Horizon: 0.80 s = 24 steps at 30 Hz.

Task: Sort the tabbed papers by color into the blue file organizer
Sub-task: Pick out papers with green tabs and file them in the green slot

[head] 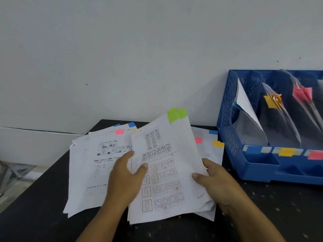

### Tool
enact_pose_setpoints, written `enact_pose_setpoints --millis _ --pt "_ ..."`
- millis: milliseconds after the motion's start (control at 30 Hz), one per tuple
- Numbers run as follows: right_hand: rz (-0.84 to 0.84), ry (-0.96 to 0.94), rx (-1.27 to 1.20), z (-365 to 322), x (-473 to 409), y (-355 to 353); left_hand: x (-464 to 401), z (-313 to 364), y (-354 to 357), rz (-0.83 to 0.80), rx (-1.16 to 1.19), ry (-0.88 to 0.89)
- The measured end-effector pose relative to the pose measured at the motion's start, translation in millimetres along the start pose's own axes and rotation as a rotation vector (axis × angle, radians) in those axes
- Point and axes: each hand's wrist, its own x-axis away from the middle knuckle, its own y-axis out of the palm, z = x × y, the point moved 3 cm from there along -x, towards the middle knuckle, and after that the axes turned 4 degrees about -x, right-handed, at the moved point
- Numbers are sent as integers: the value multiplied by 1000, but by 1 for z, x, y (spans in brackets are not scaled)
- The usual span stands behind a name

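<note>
Both hands pinch the green-tabbed sheets, left hand on one edge and right hand on the other, lifted over the loose pile on the black table. I think the blue file organizer, at the right, shows slot labels only for blue, yellow and pink, so green could go into a wrong slot. Thin sheets may also slip apart.

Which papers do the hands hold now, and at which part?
Both hands hold the green-tabbed sheets: the right hand grips their right edge, and the left hand holds their left edge, thumb on top.
</note>
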Motion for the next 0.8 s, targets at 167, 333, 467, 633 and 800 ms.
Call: enact_pose_setpoints --millis 167,333,467,633,800 --pt "-72 -20 -94 -5 3 -1 -19 -7 -16 27 249 -146" --pt "-82 -65 -133 -9 5 3 -24 1 -20 -72 530 -189" --pt "12 -106 -44 -17 7 0 -19 18 -27 -13 513 -47" --pt "50 -229 -107 -35 5 -3 -15 43 -35 -13 554 122" --pt "138 -365 -245 -62 3 -4 -18 67 -43 52 606 217"
